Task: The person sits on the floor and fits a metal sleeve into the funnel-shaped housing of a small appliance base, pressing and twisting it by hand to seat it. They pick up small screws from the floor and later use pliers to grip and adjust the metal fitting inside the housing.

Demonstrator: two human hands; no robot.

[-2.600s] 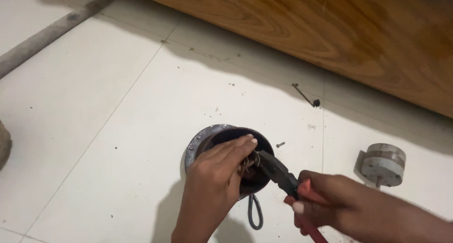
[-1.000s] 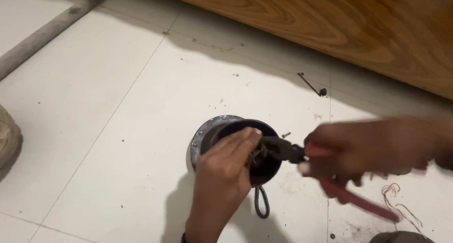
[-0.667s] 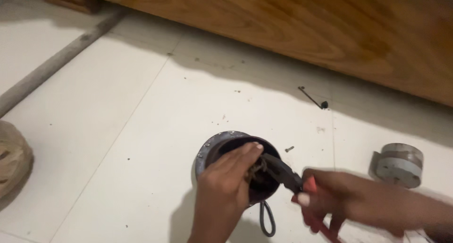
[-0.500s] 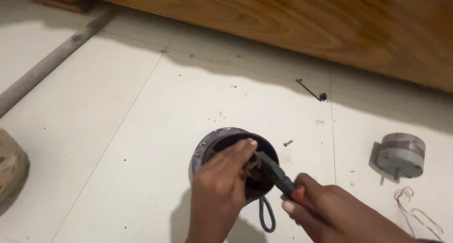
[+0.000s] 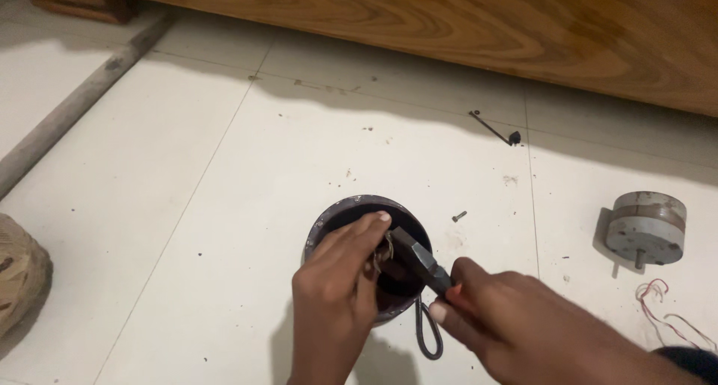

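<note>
head view, looking down at a white tiled floor (image 5: 187, 205). near the middle stands a round dark housing (image 5: 351, 213) with a grey metal rim, open side up, its lower part covered by both hands. the left hand (image 5: 333, 295) comes from the near edge and rests over the housing's left half, fingers pressed together and curled down into the opening; its fingertips (image 5: 380, 219) touch a small tangle of wire just inside, though whether they pinch it cannot be told. the right hand (image 5: 497, 314) enters from the near right, closed around the handles of a pair of pliers (image 5: 420, 259); a trace of red grip shows between its fingers. the dark nose of the pliers points far-left into the housing, its tip just beside the left fingertips; how the jaws stand cannot be told. a grey cable loop (image 5: 428, 333) lies on the tile at the near side of the housing, between the two hands. a small screw (image 5: 459, 216) lies just right of the housing. well to the right sits a grey cylindrical motor (image 5: 647, 228), with thin red and white wires (image 5: 662, 310) near it. a dark bolt (image 5: 495, 128) lies farther off, below a wooden panel (image 5: 449, 26) along the far edge. a grey pipe (image 5: 75, 108) runs diagonally at far left.
</note>
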